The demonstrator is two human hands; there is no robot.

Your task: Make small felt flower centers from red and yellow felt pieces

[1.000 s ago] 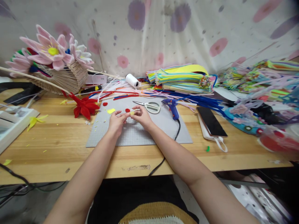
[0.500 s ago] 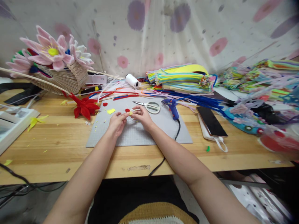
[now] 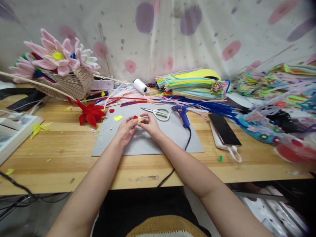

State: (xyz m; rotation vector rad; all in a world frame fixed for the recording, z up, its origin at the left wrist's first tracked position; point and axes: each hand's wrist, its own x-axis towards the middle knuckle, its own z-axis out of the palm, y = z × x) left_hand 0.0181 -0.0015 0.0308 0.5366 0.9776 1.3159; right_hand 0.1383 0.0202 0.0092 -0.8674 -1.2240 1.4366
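Observation:
Over the grey cutting mat (image 3: 138,144), my left hand (image 3: 125,131) and my right hand (image 3: 149,126) meet fingertip to fingertip. Between them is a small yellow strip (image 3: 140,119), pinched from both sides and partly covered by fingers. A small red piece (image 3: 135,117) shows right behind my left fingertips; whether it is held or lies on the mat I cannot tell. Scissors (image 3: 158,114) lie just beyond my right hand, blades pointing left. Left of my hands, a yellow scrap (image 3: 118,118) and a red oval piece (image 3: 112,111) rest on the mat.
A blue glue gun (image 3: 182,115) lies on the mat's right side, its cord trailing forward. Farther right is a phone (image 3: 224,129). Pipe cleaner bundles (image 3: 195,84) and a thread spool (image 3: 140,86) line the back. A red fuzzy flower (image 3: 91,113) and a white rack (image 3: 21,131) stand left.
My left fingers have shifted slightly around the yellow strip and cover more of the red piece. Both hands stay in nearly the same place; the view has tilted a little.

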